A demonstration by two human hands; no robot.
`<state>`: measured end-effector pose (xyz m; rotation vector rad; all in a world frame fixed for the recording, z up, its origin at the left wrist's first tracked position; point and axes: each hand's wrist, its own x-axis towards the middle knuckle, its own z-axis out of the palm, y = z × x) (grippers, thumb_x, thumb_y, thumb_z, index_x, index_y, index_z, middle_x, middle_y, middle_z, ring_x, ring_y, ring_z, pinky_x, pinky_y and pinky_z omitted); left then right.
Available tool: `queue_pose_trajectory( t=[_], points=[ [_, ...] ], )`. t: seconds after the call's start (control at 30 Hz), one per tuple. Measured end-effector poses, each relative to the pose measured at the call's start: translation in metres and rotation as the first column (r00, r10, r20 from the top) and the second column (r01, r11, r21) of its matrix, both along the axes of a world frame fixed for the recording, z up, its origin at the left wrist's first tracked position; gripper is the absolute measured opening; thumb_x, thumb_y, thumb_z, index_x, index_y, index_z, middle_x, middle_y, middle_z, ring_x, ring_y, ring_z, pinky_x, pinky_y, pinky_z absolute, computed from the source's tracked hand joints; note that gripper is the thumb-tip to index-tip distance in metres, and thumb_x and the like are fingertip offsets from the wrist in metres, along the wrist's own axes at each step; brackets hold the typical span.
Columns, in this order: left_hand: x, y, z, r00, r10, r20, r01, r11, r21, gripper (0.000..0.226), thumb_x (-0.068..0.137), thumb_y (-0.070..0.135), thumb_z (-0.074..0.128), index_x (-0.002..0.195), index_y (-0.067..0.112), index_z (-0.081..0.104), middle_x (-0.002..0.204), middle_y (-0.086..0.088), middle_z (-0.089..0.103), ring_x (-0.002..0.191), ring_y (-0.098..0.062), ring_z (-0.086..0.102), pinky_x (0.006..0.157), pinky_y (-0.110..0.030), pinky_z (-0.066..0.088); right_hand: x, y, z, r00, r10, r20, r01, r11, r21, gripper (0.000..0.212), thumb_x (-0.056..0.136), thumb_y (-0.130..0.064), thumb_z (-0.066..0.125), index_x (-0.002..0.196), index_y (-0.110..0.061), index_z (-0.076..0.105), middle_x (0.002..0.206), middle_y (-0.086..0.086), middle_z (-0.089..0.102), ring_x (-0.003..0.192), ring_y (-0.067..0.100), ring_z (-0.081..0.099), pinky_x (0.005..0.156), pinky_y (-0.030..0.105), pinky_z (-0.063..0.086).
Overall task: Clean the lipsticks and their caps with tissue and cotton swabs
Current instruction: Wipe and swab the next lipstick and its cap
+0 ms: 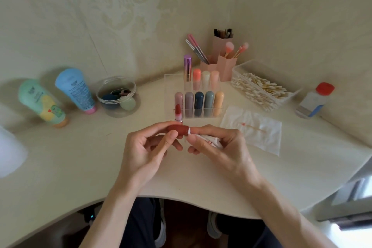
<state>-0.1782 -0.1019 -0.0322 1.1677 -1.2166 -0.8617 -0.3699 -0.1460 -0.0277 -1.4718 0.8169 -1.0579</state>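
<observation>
Red cap [178, 129] (tissue [211, 140] inside) held between organizer [167, 94] and desk edge [181, 201]

A blurred white shape [9, 151] is cut by the left edge; fingers [211, 130] of the right hand [227, 147] mostly hide the tissue [211, 139].

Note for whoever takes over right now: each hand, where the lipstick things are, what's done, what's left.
Left hand grips the red cap sideways; right hand holds a wadded tissue against its open end.
The uncapped red lipstick stands upright on the desk in front of the clear organizer, touched by neither hand.
Nine capped lipsticks stand in the organizer; which are cleaned cannot be told.
Done, it seems: some swabbing. A stained cotton swab lies on the flat tissue; fresh swabs fill the box.
Left: finish this cap, recap the lipstick, then the others as needed.
</observation>
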Motion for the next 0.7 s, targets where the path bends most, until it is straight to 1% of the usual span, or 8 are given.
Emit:
queue_pose_trajectory(
  t=[0.1,0.17,0.33,0.4,0.5,0.57,0.63,0.7],
  points=[
    [-0.0015,0.0007,0.0005,0.998,0.006,0.059,-0.004,1.000,-0.025,0.021,0.095,0.014,0.069,0.115,0.013,0.077,0.087,-0.004,0.079,0.066,-0.015,0.072,0.061,-0.011,0.047,0.0000,-0.0009,0.0020,1.000,0.005,0.028,-0.009,0.993,0.115,0.014,0.093,-0.013,0.074,0.100,-0.003,0.082,0.085,0.007,0.079,0.067,0.017,0.070,0.066,0.024,0.056],
    [-0.0029,0.0017,0.0012,0.995,0.002,0.101,0.002,0.999,-0.037,0.022,0.094,0.013,0.070,0.114,0.013,0.077,0.081,0.000,0.079,0.063,-0.008,0.070,0.064,-0.010,0.048,-0.0012,-0.0014,0.0024,0.999,0.020,0.038,-0.026,0.986,0.167,0.015,0.093,-0.014,0.075,0.096,-0.002,0.081,0.083,0.010,0.077,0.067,0.018,0.068,0.066,0.025,0.055],
    [0.0003,-0.0007,-0.0006,0.990,-0.017,0.138,0.022,0.999,-0.030,0.025,0.093,0.014,0.073,0.117,0.019,0.077,0.080,-0.003,0.079,0.074,-0.018,0.076,0.079,-0.019,0.055,-0.0055,-0.0031,0.0020,0.999,0.027,0.041,-0.036,0.968,0.247,0.024,0.081,-0.027,0.084,0.097,-0.010,0.081,0.075,0.009,0.072,0.070,0.017,0.065,0.072,0.027,0.053],
    [-0.0003,-0.0010,-0.0010,0.991,-0.017,0.129,0.020,0.999,-0.025,0.025,0.092,0.014,0.074,0.116,0.020,0.077,0.080,-0.004,0.079,0.074,-0.020,0.076,0.081,-0.023,0.057,-0.0060,-0.0020,0.0016,1.000,0.000,0.014,-0.003,0.979,0.206,0.019,0.083,-0.024,0.083,0.096,-0.010,0.081,0.070,0.004,0.070,0.067,0.014,0.064,0.068,0.022,0.052],
    [-0.0040,-0.0006,0.0026,0.994,-0.019,0.103,0.020,1.000,-0.007,0.023,0.092,0.016,0.073,0.115,0.019,0.077,0.082,-0.004,0.079,0.069,-0.022,0.075,0.073,-0.021,0.055,-0.0022,-0.0002,0.0006,0.998,-0.053,-0.044,0.057,0.995,0.078,0.007,0.092,-0.019,0.079,0.096,-0.014,0.080,0.071,-0.003,0.072,0.067,0.009,0.066,0.068,0.024,0.054],
    [-0.0050,-0.0013,0.0059,0.998,-0.043,0.034,0.042,0.998,0.041,0.025,0.096,0.022,0.071,0.121,0.018,0.075,0.088,-0.006,0.079,0.061,-0.024,0.071,0.061,-0.017,0.049,-0.0009,0.0005,0.0002,0.996,-0.067,-0.064,0.066,0.998,-0.005,0.007,0.094,-0.018,0.077,0.100,-0.014,0.079,0.083,-0.003,0.079,0.076,0.008,0.071,0.074,0.028,0.058],
    [-0.0029,-0.0032,0.0054,0.997,-0.070,-0.012,0.071,0.992,0.104,0.025,0.101,0.035,0.066,0.119,0.020,0.076,0.085,-0.009,0.078,0.054,-0.026,0.066,0.051,-0.020,0.043,0.0001,0.0019,-0.0004,0.994,-0.064,-0.089,0.059,0.996,-0.067,0.006,0.095,-0.015,0.077,0.100,-0.013,0.078,0.089,-0.002,0.080,0.080,0.006,0.072,0.074,0.021,0.054],
    [-0.0011,-0.0052,0.0019,0.996,-0.077,-0.042,0.082,0.989,0.121,0.023,0.101,0.032,0.065,0.107,0.014,0.079,0.078,-0.010,0.075,0.053,-0.024,0.062,0.050,-0.020,0.041,0.0013,0.0037,-0.0018,0.985,-0.084,-0.149,0.062,0.988,-0.145,0.005,0.095,-0.012,0.077,0.099,-0.015,0.077,0.088,-0.005,0.078,0.077,0.004,0.070,0.071,0.015,0.049]
  ],
)
